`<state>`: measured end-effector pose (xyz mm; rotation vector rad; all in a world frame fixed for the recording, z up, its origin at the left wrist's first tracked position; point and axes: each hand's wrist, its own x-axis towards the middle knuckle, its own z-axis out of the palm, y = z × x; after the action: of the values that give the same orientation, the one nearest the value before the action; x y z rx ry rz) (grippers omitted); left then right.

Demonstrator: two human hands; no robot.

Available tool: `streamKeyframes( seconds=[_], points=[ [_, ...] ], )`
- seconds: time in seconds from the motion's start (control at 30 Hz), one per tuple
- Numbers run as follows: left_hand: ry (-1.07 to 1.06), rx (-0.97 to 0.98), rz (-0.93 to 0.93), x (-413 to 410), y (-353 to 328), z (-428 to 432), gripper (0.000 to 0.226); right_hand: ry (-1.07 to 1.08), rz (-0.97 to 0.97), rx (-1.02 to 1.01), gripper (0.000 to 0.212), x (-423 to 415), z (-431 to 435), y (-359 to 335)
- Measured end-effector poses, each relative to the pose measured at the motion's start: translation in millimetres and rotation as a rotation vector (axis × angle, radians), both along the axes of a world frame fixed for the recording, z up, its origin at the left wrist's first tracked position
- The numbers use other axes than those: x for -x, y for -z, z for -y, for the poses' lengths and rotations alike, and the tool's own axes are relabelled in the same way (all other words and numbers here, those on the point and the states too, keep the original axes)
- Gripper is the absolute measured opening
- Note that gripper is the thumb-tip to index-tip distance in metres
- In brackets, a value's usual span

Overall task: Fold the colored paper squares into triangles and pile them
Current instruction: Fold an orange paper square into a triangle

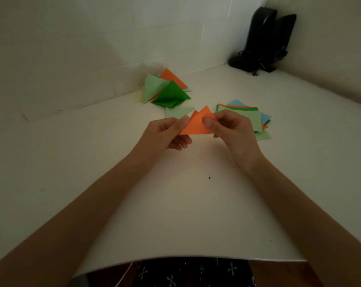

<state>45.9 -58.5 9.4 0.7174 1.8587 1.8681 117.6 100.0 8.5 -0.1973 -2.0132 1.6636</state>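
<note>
While outstretched, left hand [167, 133], right hand [235, 131] each pinch orange paper [196, 125], seemingly folded.

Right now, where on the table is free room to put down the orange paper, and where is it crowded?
Free: the bare table between the orange paper and the near edge, and the stretch left of the triangle pile. Crowded: beyond the paper, where a light green triangle lies between that pile and the stack of squares.

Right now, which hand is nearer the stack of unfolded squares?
Right. The right hand sits beside the stack of unfolded squares; the left hand is farther left, across the orange paper both pinch.
</note>
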Motion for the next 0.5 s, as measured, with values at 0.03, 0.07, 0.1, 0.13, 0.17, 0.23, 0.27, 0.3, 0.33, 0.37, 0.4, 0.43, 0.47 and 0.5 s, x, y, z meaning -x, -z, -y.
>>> streamKeyframes(
  seconds=[0.03, 0.07, 0.1, 0.13, 0.17, 0.23, 0.27, 0.3, 0.33, 0.37, 0.4, 0.43, 0.47, 0.5],
  points=[
    [0.001, 0.024, -0.057, -1, 1, 0, 0.027, 0.012, 0.006, -0.004, 0.016, 0, 1, 0],
    [-0.003, 0.036, -0.095, -2, 1, 0, 0.026, 0.02, 0.017, 0.008, 0.023, 0, 1, 0],
    [-0.007, 0.038, -0.116, -2, 1, 0, 0.024, 0.025, 0.029, 0.023, 0.029, 0, 1, 0],
    [-0.009, 0.038, -0.129, -2, 2, 0, 0.02, 0.032, 0.037, 0.027, 0.033, 0, 2, 0],
    [-0.011, 0.045, -0.141, -1, 2, 0, 0.014, 0.043, 0.045, 0.02, 0.035, -1, 2, 0],
    [-0.037, 0.097, -0.202, 1, 5, 0, 0.01, 0.069, 0.06, -0.036, 0.038, -1, 4, 2],
    [-0.063, 0.153, -0.268, 1, 7, -1, 0.008, 0.082, 0.074, -0.089, 0.038, -1, 5, 4],
    [-0.092, 0.23, -0.361, 0, 9, -1, 0.005, 0.094, 0.095, -0.146, 0.038, -1, 6, 5],
    [-0.119, 0.319, -0.469, -2, 11, -1, 0.005, 0.099, 0.111, -0.187, 0.037, -1, 7, 7],
    [-0.14, 0.403, -0.573, -2, 13, 0, 0.01, 0.097, 0.125, -0.213, 0.035, 0, 7, 8],
    [-0.151, 0.478, -0.651, -2, 15, 0, 0.014, 0.092, 0.145, -0.243, 0.034, 0, 7, 10],
    [-0.161, 0.543, -0.699, -1, 17, -1, 0.017, 0.089, 0.177, -0.287, 0.033, 0, 6, 12],
    [-0.179, 0.598, -0.723, 0, 19, -1, 0.019, 0.092, 0.218, -0.342, 0.032, 2, 5, 14],
    [-0.201, 0.635, -0.728, 2, 20, -1, 0.022, 0.1, 0.256, -0.394, 0.031, 3, 5, 15]
  ],
)
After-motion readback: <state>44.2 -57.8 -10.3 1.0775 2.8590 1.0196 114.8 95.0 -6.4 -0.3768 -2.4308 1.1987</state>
